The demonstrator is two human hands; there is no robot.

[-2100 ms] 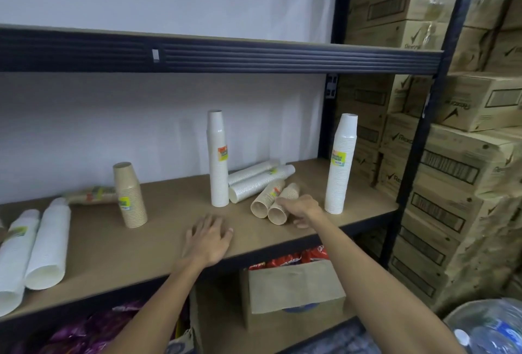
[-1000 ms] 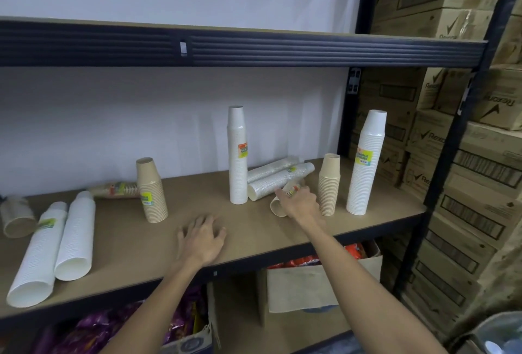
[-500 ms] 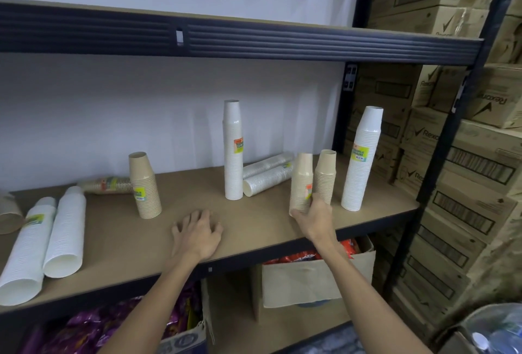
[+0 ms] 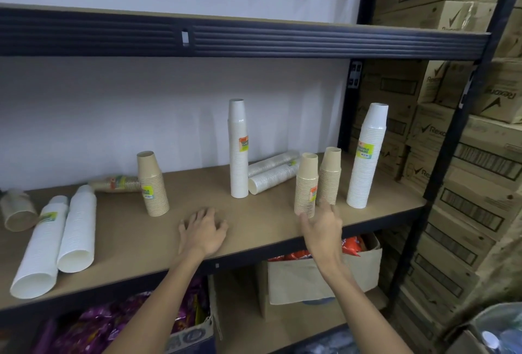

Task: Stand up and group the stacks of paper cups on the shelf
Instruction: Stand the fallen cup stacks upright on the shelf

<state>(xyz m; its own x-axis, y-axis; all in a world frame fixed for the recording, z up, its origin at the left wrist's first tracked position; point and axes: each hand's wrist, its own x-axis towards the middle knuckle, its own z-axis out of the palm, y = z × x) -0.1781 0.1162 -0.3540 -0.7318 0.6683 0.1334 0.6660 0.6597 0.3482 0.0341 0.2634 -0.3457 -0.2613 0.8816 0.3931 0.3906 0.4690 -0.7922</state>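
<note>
On the wooden shelf (image 4: 254, 221) two brown cup stacks stand upright side by side: one (image 4: 306, 184) in front, another (image 4: 330, 174) just behind it. My right hand (image 4: 322, 226) hovers open just below them, fingertips near their bases, holding nothing. My left hand (image 4: 203, 231) rests flat on the shelf's front. A tall white stack (image 4: 238, 150) stands mid-shelf with two white stacks (image 4: 274, 174) lying behind it. A wider white stack (image 4: 367, 159) stands at the right. Further left are an upright brown stack (image 4: 152, 184), a lying brown stack (image 4: 115, 183) and two large lying white stacks (image 4: 59, 238).
A brown cup stack (image 4: 17, 209) lies at the far left edge. The upper shelf beam (image 4: 254, 40) hangs overhead. Cardboard boxes (image 4: 466, 156) fill the right side. Below are a box with red packets (image 4: 324, 271) and purple packets (image 4: 113, 325).
My right hand stood up two lying brown stacks beside the wide white stack, one after the other, then let go of the second and drew back. My left hand stayed put.
</note>
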